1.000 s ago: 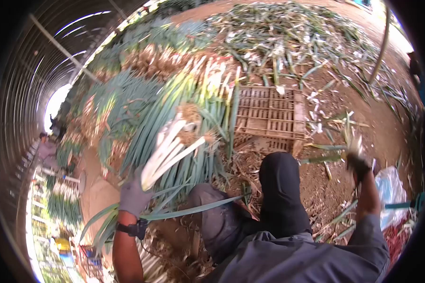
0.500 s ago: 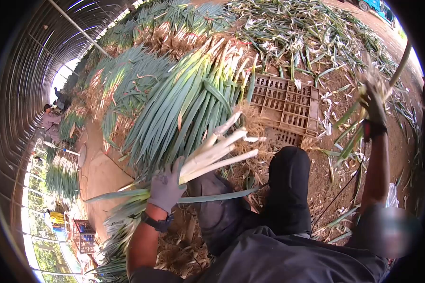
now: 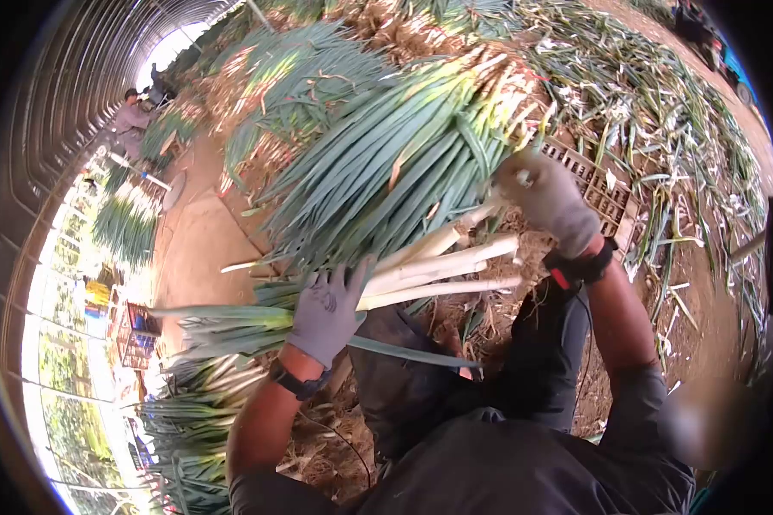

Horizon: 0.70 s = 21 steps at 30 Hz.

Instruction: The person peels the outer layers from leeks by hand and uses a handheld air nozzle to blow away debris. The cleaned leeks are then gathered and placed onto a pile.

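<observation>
In front of the person's knees, the left hand (image 3: 325,311), in a grey glove, is wrapped around a bundle of green onions (image 3: 421,273), gripping it where the white stalks meet the green leaves. The stalks point to the right and slightly upward, the leaves trail off to the left. The right hand (image 3: 548,197), also gloved in grey, with a black and red wristband below it, is closed over the root end of the uppermost stalks of the same bundle. Behind the bundle a large heap of green onions (image 3: 404,150) lies on the ground with leaves fanned toward the lower left. A brown plastic crate (image 3: 605,193) sits just behind the right hand, partly hidden by it. Trimmed leaves and peelings (image 3: 661,112) litter the soil on the right. Far off at the upper left, another person (image 3: 130,116) crouches beside more onion piles
</observation>
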Tool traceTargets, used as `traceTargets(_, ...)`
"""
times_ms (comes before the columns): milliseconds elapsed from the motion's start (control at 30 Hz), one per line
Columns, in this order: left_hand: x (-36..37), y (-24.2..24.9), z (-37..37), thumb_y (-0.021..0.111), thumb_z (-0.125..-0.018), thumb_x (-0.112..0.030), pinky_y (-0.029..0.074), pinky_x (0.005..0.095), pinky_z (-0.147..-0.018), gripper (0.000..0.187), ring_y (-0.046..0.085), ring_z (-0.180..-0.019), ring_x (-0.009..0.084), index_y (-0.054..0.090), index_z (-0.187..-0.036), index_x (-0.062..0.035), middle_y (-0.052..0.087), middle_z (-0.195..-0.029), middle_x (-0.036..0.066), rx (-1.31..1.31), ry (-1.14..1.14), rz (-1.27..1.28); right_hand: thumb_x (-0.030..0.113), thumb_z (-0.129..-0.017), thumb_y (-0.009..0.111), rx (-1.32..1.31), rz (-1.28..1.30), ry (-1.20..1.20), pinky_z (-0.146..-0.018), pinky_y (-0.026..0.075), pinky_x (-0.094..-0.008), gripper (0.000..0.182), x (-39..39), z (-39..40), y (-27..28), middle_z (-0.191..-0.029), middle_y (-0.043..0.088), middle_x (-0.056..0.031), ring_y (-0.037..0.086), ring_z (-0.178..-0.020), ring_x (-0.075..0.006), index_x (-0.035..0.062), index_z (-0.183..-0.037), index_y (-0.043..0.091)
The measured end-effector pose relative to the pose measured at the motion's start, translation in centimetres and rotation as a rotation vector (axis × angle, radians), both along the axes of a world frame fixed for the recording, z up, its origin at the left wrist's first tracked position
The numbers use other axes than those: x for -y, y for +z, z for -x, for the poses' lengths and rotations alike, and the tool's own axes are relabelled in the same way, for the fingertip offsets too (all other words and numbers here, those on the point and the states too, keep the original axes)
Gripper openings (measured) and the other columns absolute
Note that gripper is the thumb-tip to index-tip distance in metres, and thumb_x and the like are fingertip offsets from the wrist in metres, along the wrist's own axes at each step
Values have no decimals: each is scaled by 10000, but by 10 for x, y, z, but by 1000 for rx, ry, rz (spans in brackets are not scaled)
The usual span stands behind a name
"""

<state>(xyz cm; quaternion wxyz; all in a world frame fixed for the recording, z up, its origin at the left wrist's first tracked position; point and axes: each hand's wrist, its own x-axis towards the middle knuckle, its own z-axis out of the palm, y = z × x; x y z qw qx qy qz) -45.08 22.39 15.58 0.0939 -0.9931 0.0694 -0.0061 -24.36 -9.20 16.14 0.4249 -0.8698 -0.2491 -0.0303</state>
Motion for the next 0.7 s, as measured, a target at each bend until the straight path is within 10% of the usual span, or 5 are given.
traceTargets(100, -43, -12, 14, 831, -737, -286, 488, 461, -946, 929, 634, -1078, 361, 394, -1537, -106, 629, -1219, 184, 176, 24, 124, 295, -982, 661, 94, -413, -264, -876, 546, -333, 395, 54, -68, -59, -1163, 739, -85, 700, -980, -190, 23, -1268, 671)
traceTargets(167, -68, -11, 30, 825, -738, -268, 503, 471, -947, 917, 640, -1093, 393, 396, -1526, -81, 638, -1237, 218, 211, 133, 261, 284, -983, 671, 203, -110, -264, -912, 531, -310, 438, 52, -43, -77, -1143, 743, -73, 678, -1009, -151, -29, -1290, 643)
traceTargets(333, -126, 55, 38, 759, -774, -117, 558, 376, -887, 720, 665, -1092, 241, 463, -1415, 22, 698, -1152, 167, 423, 244, 922, 193, -978, 686, -506, -48, 481, -931, 523, -290, 376, -44, 44, -40, -1146, 735, -89, 661, -1056, -135, -13, -1292, 652)
traceTargets(467, -162, 121, 67, 812, -809, -161, 545, 319, -862, 757, 618, -1053, 194, 422, -1429, 31, 617, -1227, 119, 882, 230, 873, 153, -987, 671, -641, -123, 540, -964, 510, -295, 407, -94, 53, -16, -1203, 701, -73, 636, -1129, -141, -10, -1353, 598)
traceTargets(700, -278, 193, 161, 728, -900, -196, 545, 346, -895, 411, 661, -1010, 241, 580, -1197, 47, 658, -1091, 158, 952, 328, 1381, 107, -983, 658, -632, -144, 621, -963, 512, -281, 366, -158, 70, -58, -1169, 705, -72, 645, -1084, -139, -23, -1322, 613)
